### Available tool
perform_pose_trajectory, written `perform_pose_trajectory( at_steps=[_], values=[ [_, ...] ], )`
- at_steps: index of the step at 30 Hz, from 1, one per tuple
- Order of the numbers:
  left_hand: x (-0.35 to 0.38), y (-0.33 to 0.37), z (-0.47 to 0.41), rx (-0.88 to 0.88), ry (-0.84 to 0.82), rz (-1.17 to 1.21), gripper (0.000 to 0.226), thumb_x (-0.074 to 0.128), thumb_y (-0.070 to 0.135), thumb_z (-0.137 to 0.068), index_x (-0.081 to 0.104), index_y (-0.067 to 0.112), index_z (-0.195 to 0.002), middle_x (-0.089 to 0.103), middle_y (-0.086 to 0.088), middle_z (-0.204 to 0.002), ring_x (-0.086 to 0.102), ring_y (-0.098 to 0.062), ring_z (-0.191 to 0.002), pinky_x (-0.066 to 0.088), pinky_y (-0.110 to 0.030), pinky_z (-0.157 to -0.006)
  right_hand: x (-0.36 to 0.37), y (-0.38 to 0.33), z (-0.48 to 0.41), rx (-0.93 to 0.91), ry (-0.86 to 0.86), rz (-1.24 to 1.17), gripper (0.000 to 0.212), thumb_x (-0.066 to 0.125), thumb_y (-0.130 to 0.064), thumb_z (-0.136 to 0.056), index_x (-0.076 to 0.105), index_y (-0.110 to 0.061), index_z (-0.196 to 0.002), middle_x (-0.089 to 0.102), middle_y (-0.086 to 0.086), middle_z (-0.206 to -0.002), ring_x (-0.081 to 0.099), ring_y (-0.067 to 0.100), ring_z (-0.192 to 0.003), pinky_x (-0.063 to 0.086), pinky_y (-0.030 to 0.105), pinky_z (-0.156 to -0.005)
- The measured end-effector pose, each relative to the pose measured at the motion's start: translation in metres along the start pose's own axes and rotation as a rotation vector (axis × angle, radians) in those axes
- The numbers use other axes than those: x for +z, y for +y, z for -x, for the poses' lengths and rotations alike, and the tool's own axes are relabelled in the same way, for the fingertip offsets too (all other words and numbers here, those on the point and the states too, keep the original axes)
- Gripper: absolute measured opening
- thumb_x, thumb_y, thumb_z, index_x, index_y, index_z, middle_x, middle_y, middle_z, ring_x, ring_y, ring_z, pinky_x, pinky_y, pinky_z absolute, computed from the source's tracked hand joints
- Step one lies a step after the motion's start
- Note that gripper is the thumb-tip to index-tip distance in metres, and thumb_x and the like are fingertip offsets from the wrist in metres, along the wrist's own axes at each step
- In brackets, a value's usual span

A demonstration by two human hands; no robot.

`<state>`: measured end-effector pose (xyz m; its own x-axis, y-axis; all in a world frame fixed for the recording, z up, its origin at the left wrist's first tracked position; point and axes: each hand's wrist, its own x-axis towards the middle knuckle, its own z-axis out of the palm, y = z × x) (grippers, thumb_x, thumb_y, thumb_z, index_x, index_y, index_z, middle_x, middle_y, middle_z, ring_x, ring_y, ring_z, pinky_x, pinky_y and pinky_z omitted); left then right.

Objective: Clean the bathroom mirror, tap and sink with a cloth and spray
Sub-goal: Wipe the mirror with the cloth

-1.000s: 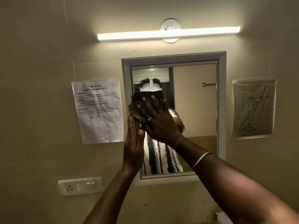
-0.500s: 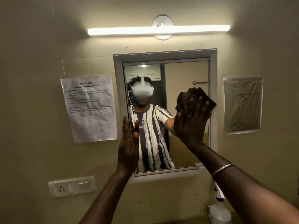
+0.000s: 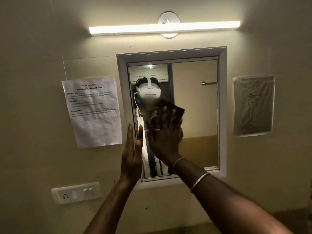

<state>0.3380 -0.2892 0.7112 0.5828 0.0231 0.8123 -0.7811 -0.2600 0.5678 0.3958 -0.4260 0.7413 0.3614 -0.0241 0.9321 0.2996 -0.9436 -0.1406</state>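
Note:
A grey-framed mirror hangs on the beige wall under a strip light. My right hand lies flat against the glass left of centre, pressing a dark cloth whose corner shows above my fingers. My left hand stands edge-on with straight fingers against the mirror's left frame, holding nothing. The glass reflects a person in a striped shirt wearing a white headset. Tap, sink and spray bottle are out of view.
A printed task sheet is taped left of the mirror and a plastic-covered paper to its right. A white socket and switch plate sits low on the left wall. The strip light glows above.
My right hand with the cloth swept from the mirror's left to its right edge, then back left to near the centre. My left hand stayed at the left frame.

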Motion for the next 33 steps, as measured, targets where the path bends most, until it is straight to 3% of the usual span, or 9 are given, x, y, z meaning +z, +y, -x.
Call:
perform_pose_trajectory(
  at_steps=[4,7,12,16,21,25,29,31,33],
  values=[
    [0.004,-0.006,0.008,-0.042,0.054,0.084,0.058,0.033,0.034,-0.108,0.02,0.022,-0.163,0.026,0.012,-0.168,0.022,-0.001,-0.154,0.025,-0.028,-0.126,0.012,-0.01,0.005,-0.314,-0.105,0.019,0.073,0.042,-0.052,-0.104,0.014,-0.024,-0.164,-0.002,0.011,-0.173,-0.01,0.039,-0.158,0.01,0.068,-0.122],
    [0.007,-0.012,0.017,-0.057,0.07,0.112,0.058,0.034,0.036,-0.108,0.02,0.024,-0.163,0.032,0.009,-0.166,0.03,-0.007,-0.153,0.033,-0.044,-0.124,0.015,0.004,0.007,-0.512,-0.129,0.088,0.069,0.044,-0.05,-0.104,0.021,-0.025,-0.163,0.007,0.008,-0.173,-0.003,0.036,-0.159,0.012,0.066,-0.122],
    [0.013,-0.021,0.032,-0.05,0.092,0.025,0.06,0.032,0.042,-0.106,0.021,0.025,-0.163,0.026,0.014,-0.168,0.024,-0.002,-0.154,0.029,-0.044,-0.126,-0.001,0.054,0.005,-0.694,-0.14,0.196,0.064,0.04,-0.048,-0.106,0.018,-0.028,-0.163,0.01,0.006,-0.172,0.004,0.035,-0.159,0.014,0.064,-0.124],
    [0.015,-0.027,0.033,-0.041,0.08,-0.029,0.062,0.029,0.052,-0.105,0.016,0.035,-0.163,0.021,0.018,-0.168,0.027,-0.007,-0.154,0.035,-0.045,-0.122,-0.024,0.1,0.013,-0.511,-0.066,0.211,0.068,0.044,-0.045,-0.105,0.014,-0.025,-0.163,0.007,0.011,-0.172,0.003,0.041,-0.158,0.006,0.065,-0.125],
    [0.022,-0.014,0.034,0.001,0.066,0.009,0.06,0.033,0.035,-0.107,0.016,0.021,-0.163,0.026,0.048,-0.152,0.03,0.02,-0.141,0.032,-0.002,-0.107,-0.042,0.149,0.032,-0.139,0.039,0.176,0.079,0.052,-0.04,-0.103,0.006,-0.019,-0.164,0.0,0.018,-0.171,0.002,0.047,-0.156,0.003,0.068,-0.123],
    [0.021,-0.01,0.036,0.01,0.062,0.029,0.06,0.033,0.025,-0.106,0.016,0.014,-0.163,0.027,0.056,-0.144,0.031,0.025,-0.137,0.032,0.0,-0.106,-0.037,0.149,0.047,0.164,0.088,0.122,0.082,0.056,-0.038,-0.101,0.011,-0.009,-0.163,-0.001,0.022,-0.17,-0.003,0.048,-0.156,0.004,0.071,-0.121],
    [0.015,-0.016,0.035,-0.015,0.057,0.012,0.063,0.03,0.044,-0.105,0.016,0.025,-0.164,0.025,0.047,-0.153,0.032,0.013,-0.144,0.039,-0.021,-0.114,-0.018,0.093,0.058,0.457,0.205,-0.04,0.088,0.05,-0.042,-0.103,-0.006,-0.009,-0.163,-0.008,0.02,-0.171,-0.009,0.042,-0.157,0.005,0.067,-0.123],
    [0.01,-0.02,0.035,-0.03,0.048,0.044,0.061,0.032,0.042,-0.106,0.019,0.026,-0.163,0.025,0.037,-0.16,0.027,0.003,-0.151,0.031,-0.025,-0.122,-0.007,0.06,0.068,0.49,0.191,-0.113,0.092,0.049,-0.044,-0.103,-0.013,-0.009,-0.161,-0.014,0.019,-0.17,-0.012,0.042,-0.157,0.008,0.068,-0.122],
    [0.006,-0.02,0.035,-0.042,0.042,0.067,0.058,0.033,0.036,-0.108,0.022,0.022,-0.163,0.027,0.035,-0.16,0.024,0.001,-0.153,0.025,-0.021,-0.124,0.004,0.032,0.08,0.379,0.131,-0.144,0.095,0.05,-0.043,-0.103,-0.018,-0.011,-0.161,-0.02,0.017,-0.169,-0.013,0.044,-0.156,0.008,0.071,-0.121]
  ],
)
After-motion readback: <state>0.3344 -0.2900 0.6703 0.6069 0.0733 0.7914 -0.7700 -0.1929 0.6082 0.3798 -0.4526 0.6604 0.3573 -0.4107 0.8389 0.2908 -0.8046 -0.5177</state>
